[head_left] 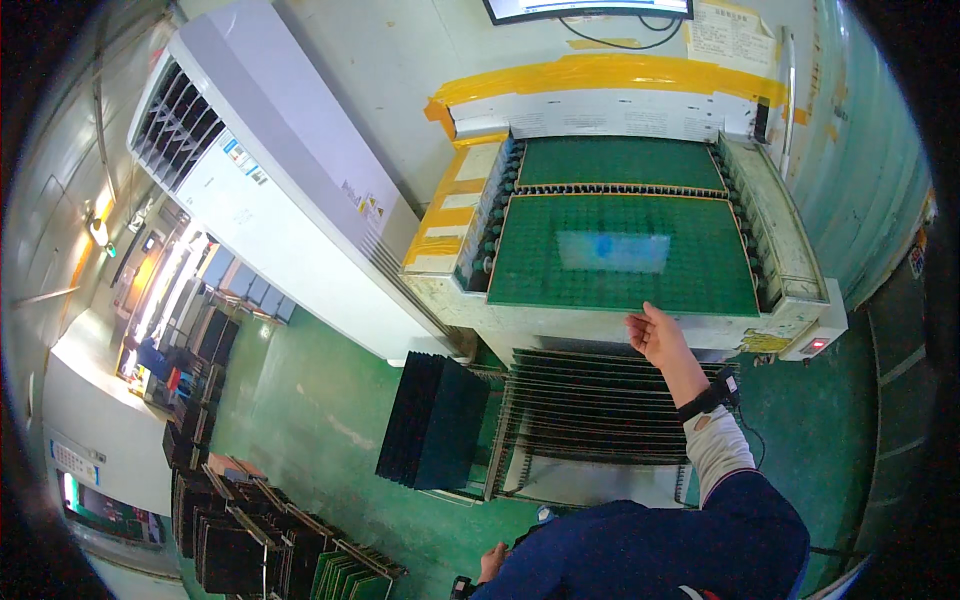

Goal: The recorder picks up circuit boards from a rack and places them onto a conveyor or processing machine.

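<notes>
In the head view, a worker's right hand (pixel 655 338) hangs partly open with fingers loosely curled and nothing visible in its grasp, at the front edge of a glossy green panel (pixel 620 285) lying flat on a roller machine (pixel 788 225) just beyond the fingertips; whether they touch cannot be told. A second green panel (pixel 620 165) lies farther from that hand, behind the first, while a slotted rack (pixel 600 410) stands below it. The left hand (pixel 492 562), low and partly hidden near the body, shows neither its opening nor any hold clearly, with upright dark boards (pixel 430 425) ahead of it.
</notes>
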The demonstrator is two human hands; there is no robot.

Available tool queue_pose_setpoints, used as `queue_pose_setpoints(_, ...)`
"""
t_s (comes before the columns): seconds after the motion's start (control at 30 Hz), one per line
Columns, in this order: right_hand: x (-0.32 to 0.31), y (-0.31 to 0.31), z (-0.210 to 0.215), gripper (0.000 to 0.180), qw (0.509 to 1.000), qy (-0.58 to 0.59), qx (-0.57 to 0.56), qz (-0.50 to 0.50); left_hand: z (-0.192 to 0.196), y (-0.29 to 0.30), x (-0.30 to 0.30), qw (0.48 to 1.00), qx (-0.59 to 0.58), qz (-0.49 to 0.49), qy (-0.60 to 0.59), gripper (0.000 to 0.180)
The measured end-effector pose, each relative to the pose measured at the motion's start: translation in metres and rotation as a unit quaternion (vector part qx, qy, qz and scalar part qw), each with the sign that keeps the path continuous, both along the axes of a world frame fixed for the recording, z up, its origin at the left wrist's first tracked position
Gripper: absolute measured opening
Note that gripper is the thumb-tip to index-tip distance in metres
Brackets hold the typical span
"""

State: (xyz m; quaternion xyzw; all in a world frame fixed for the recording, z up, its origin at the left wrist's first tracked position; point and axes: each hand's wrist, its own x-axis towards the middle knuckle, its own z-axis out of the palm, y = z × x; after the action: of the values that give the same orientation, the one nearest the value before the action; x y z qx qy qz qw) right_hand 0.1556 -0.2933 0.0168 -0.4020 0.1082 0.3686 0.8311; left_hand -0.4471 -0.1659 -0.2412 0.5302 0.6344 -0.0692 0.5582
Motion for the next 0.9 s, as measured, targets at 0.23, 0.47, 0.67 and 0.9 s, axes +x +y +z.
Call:
queue_pose_setpoints(0.23,-0.004,-0.003,0.004,0.034,1.0,-0.003,0.009,-0.004,-0.005,0.0,0.0,0.999,-0.012,0.036,-0.034,0.047)
queue_pose_setpoints(0.47,-0.05,0.006,-0.011,0.031,0.989,-0.061,-0.096,0.097,0.011,-0.003,0.006,1.0,0.007,-0.019,0.005,0.046)
queue_pose_setpoints(0.67,-0.164,-0.014,-0.067,0.024,0.775,-0.454,-0.315,0.306,0.037,-0.006,0.016,0.999,0.02,-0.025,-0.023,0.044)
queue_pose_setpoints(0.9,-0.223,-0.049,-0.064,0.032,0.581,-0.643,-0.381,0.321,0.004,0.009,-0.003,0.972,0.102,-0.212,0.024,0.049)
